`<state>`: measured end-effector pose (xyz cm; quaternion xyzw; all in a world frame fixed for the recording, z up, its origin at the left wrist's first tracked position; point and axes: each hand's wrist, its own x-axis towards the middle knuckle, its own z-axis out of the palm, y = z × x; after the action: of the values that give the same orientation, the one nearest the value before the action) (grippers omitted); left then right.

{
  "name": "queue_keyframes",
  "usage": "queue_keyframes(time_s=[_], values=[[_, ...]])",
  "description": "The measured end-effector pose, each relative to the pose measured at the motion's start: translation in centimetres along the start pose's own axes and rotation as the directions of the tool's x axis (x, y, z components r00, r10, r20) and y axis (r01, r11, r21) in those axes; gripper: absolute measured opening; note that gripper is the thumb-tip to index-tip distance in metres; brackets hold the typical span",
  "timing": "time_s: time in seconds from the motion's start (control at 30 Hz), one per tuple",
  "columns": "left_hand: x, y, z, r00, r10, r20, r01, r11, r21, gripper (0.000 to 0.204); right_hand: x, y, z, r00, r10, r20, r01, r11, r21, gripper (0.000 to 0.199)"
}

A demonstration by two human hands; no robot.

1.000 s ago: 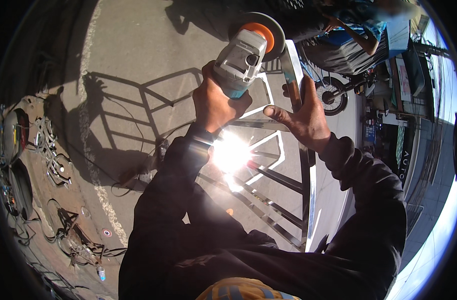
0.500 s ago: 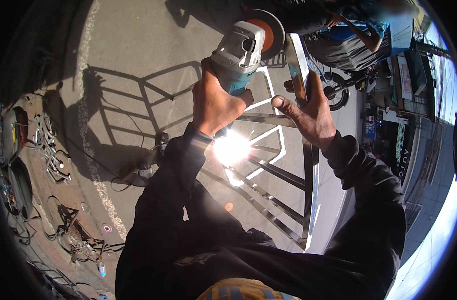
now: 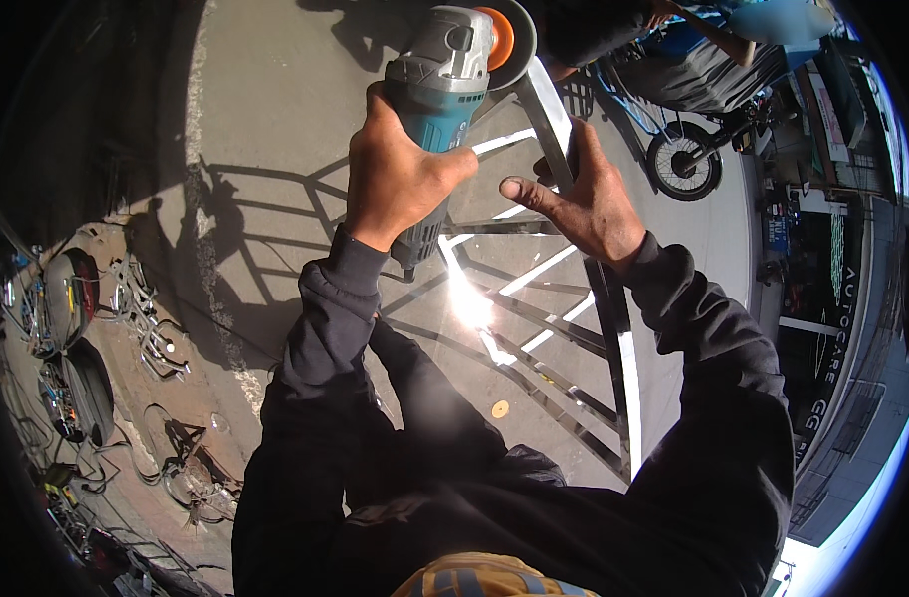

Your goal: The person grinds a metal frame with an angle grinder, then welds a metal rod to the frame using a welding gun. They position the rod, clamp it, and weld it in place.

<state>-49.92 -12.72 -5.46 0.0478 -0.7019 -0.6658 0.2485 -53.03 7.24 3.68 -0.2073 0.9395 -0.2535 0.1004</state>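
Angle grinder (image 3: 439, 119): up at top centre, teal body, grey gear head pointing away from the wearer. Orange backing flange (image 3: 500, 40) and dark disc (image 3: 522, 42) on its right side. Disc sits right at the upper end of the metal frame (image 3: 613, 368); can't tell if they touch.

Hands are apart, one per item. Left hand (image 3: 400, 187) clamped round the grinder body, thumb across the near side, rear end of the tool poking out below the wrist. Right hand (image 3: 596, 204) on the frame's long side bar, fingers hooked behind it, thumb sticking out clear to the left. Can't tell how tight that hold is.

Frame: shiny tubing, long bar running from the disc down to lower right, several crossbars (image 3: 564, 393) slanting off it to the left. Harsh sun glare (image 3: 471, 303) hides part of it.

Under and around: grey pavement (image 3: 285, 109) with a barred shadow left of the grinder, plus a rough pale stripe (image 3: 202, 234). Small tan round piece (image 3: 499, 409) on the ground below the crossbars. Far left: jumbled metal scrap (image 3: 146, 323). Upper right: motorcycle wheel (image 3: 685, 161), grey-covered vehicle (image 3: 718, 78), another person's arm (image 3: 718, 38). Right edge: storefront (image 3: 822, 298).
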Motion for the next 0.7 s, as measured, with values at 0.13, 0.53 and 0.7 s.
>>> queue_keyframes(time_s=[0.13,0.53,0.7], values=[[2.7,3.6,-2.5,0.978,-0.088,0.188,0.004,0.914,0.405,0.064,0.3,1.5,0.6,0.998,-0.061,-0.01,0.061,0.997,-0.041,0.104],[5.6,14.3,-3.1,0.901,-0.26,0.347,-0.199,0.464,0.864,0.094,1.4,2.6,2.5,0.991,-0.064,-0.115,0.053,0.994,-0.095,0.102],[5.2,14.8,-2.0,0.94,-0.178,0.292,-0.219,0.34,0.915,0.081,2.1,3.4,3.4,0.997,0.046,-0.067,-0.026,0.962,0.273,0.11]])
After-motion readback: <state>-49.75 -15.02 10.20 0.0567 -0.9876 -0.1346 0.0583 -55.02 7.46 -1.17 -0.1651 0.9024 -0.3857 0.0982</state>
